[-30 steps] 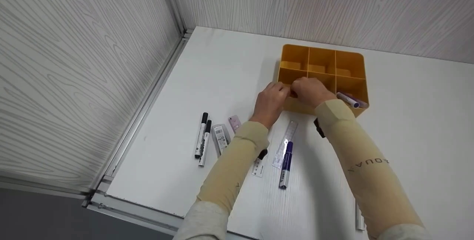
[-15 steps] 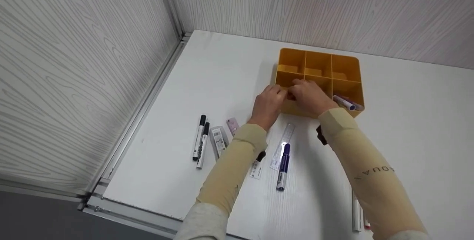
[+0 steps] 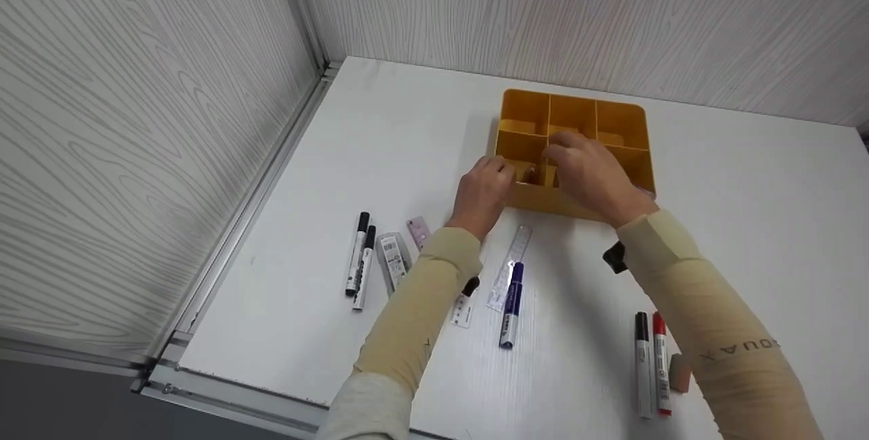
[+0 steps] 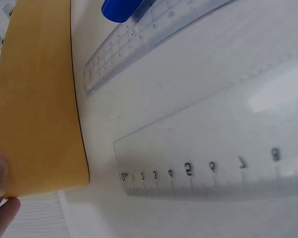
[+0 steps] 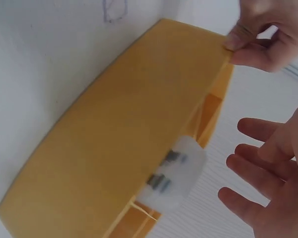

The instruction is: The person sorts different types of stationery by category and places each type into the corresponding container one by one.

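A yellow six-compartment organizer box [image 3: 563, 201] stands toward the back of the table. My left hand [image 3: 483, 192] pinches its front left corner between thumb and fingers, as the right wrist view shows [image 5: 270, 37]. Over the front middle compartment hovers my right hand [image 3: 592, 172], its fingers spread and holding nothing in the right wrist view. A translucent white item with dark marks [image 5: 176, 173] sticks up from a front compartment; its kind is unclear. Something brownish [image 3: 531, 173] sits in the front left compartment. The right front compartment is mostly hidden by my right hand.
Two black-capped markers [image 3: 360, 260], a grey package [image 3: 394, 260] and a pink card-like piece [image 3: 417, 229] lie left. A clear ruler [image 3: 514, 250] and blue marker [image 3: 511, 307] lie centrally. Black [image 3: 643, 365] and red [image 3: 661, 365] markers and an eraser-like block [image 3: 679, 373] lie right.
My right hand has lifted away from the left hand and shifted right, its fingers letting go at the front left compartment. My left hand stays at the box corner. The view has shifted slightly.
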A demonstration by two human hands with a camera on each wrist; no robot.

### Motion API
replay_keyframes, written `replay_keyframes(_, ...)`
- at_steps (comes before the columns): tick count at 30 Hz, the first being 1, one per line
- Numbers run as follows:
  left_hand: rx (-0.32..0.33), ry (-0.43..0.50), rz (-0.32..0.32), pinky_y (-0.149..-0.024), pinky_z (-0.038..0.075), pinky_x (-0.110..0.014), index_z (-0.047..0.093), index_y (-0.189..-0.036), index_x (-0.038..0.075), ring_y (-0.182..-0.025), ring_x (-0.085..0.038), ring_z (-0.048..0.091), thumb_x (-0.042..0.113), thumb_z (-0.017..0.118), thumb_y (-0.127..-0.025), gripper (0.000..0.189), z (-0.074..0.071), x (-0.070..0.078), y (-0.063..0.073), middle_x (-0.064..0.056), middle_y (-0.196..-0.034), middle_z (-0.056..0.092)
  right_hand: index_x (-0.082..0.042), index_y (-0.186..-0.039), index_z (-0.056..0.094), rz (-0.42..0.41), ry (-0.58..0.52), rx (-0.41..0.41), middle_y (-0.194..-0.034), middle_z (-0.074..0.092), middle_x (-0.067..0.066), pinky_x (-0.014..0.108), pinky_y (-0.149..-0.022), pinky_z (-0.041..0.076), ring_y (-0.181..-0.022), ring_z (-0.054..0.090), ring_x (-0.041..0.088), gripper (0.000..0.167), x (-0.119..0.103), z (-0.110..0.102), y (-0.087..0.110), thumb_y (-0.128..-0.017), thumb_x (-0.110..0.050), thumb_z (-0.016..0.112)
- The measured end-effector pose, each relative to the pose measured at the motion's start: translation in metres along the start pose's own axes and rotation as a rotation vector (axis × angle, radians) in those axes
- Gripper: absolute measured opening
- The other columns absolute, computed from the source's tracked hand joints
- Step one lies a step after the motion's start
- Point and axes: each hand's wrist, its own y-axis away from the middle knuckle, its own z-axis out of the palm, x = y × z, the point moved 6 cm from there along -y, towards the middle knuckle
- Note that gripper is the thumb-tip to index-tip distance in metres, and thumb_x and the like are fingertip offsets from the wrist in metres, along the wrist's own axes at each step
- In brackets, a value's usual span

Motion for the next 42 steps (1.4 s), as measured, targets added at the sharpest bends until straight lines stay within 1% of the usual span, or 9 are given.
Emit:
replay_keyframes(5,0.008,0.007,0.0,-0.091,0.055,-0.021,0.074,-0.109,0.01,-0.097,-0.015,0.065,0.002,0.062,-0.094,0.021,0.003,-0.003,-0.001,-0.002,-0.104,0.069,0.005,-0.104,0.071,-0.056,-0.032,0.114,-0.115,0.066,0.023,0.047,-0.084,0.059,-0.094,0.068,0.038,0.017,-0.001,-0.022,0.013,-0.087,0.004,0.068)
replay_keyframes(8,0.013,0.016,0.0,-0.09,0.055,-0.021,0.074,-0.107,0.01,-0.097,-0.015,0.065,0.001,0.061,-0.094,0.021,0.003,-0.004,-0.001,-0.003,-0.103,0.069,0.006,-0.099,0.07,-0.078,-0.06,0.192,-0.109,0.066,0.023,0.048,-0.079,0.059,-0.089,0.066,0.038,0.016,-0.001,-0.033,0.025,-0.086,0.009,0.063)
replay_keyframes(11,0.017,0.025,-0.003,-0.088,0.056,-0.022,0.074,-0.105,0.01,-0.096,-0.016,0.065,-0.001,0.061,-0.093,0.021,0.003,-0.007,0.0,-0.003,-0.102,0.069,0.005,-0.097,0.068,-0.07,-0.09,0.229,-0.107,0.065,0.021,0.049,-0.076,0.058,-0.089,0.064,0.036,0.021,-0.001,-0.039,0.038,-0.086,0.014,0.053)
replay_keyframes(22,0.019,0.042,-0.001,-0.089,0.056,-0.022,0.073,-0.104,0.009,-0.095,-0.017,0.065,-0.002,0.057,-0.095,0.021,0.002,-0.01,-0.002,-0.004,-0.099,0.068,0.005,-0.107,0.069,-0.01,-0.104,0.26,-0.111,0.064,0.02,0.049,-0.075,0.059,-0.096,0.061,0.033,0.025,-0.001,-0.054,0.088,-0.085,0.013,0.059)
replay_keyframes(28,0.077,0.047,0.014,-0.085,0.057,-0.021,0.074,-0.101,0.009,-0.091,-0.016,0.065,0.0,0.06,-0.094,0.018,0.001,-0.01,-0.002,-0.003,-0.096,0.068,0.001,-0.106,0.068,0.027,-0.077,0.267,-0.111,0.064,0.018,0.049,-0.074,0.058,-0.099,0.063,0.032,0.026,0.003,-0.062,0.113,-0.083,0.013,0.062)
replay_keyframes(30,0.098,0.064,0.017,-0.082,0.057,-0.022,0.074,-0.099,0.008,-0.089,-0.017,0.064,-0.001,0.062,-0.093,0.017,0.002,-0.011,-0.002,-0.004,-0.094,0.067,0.0,-0.106,0.068,0.038,-0.064,0.257,-0.112,0.064,0.017,0.043,-0.072,0.059,-0.098,0.064,0.031,0.026,0.005,-0.063,0.12,-0.083,0.012,0.064)
replay_keyframes(32,0.112,0.079,0.019,-0.08,0.057,-0.022,0.075,-0.098,0.008,-0.088,-0.017,0.064,0.0,0.062,-0.093,0.015,0.002,-0.011,-0.003,-0.004,-0.094,0.067,-0.001,-0.107,0.068,0.054,-0.053,0.25,-0.114,0.064,0.016,0.028,-0.071,0.057,-0.094,0.065,0.028,0.027,0.007,-0.064,0.128,-0.083,0.012,0.064)
replay_keyframes(36,0.098,0.063,0.022,-0.083,0.057,-0.022,0.074,-0.101,0.008,-0.09,-0.017,0.064,0.001,0.061,-0.094,0.016,0.002,-0.011,-0.004,-0.004,-0.097,0.068,-0.002,-0.107,0.069,0.093,-0.041,0.245,-0.115,0.065,0.014,0.002,-0.072,0.042,-0.081,0.065,0.023,0.028,0.014,-0.068,0.142,-0.083,0.011,0.064)
replay_keyframes(42,0.057,0.03,0.016,-0.088,0.055,-0.02,0.074,-0.107,0.008,-0.093,-0.016,0.065,0.002,0.061,-0.095,0.018,0.003,-0.01,-0.005,-0.004,-0.1,0.069,-0.002,-0.107,0.07,0.15,-0.032,0.229,-0.117,0.064,0.014,-0.003,-0.072,0.037,-0.075,0.065,0.019,0.029,0.025,-0.073,0.162,-0.082,0.013,0.066)
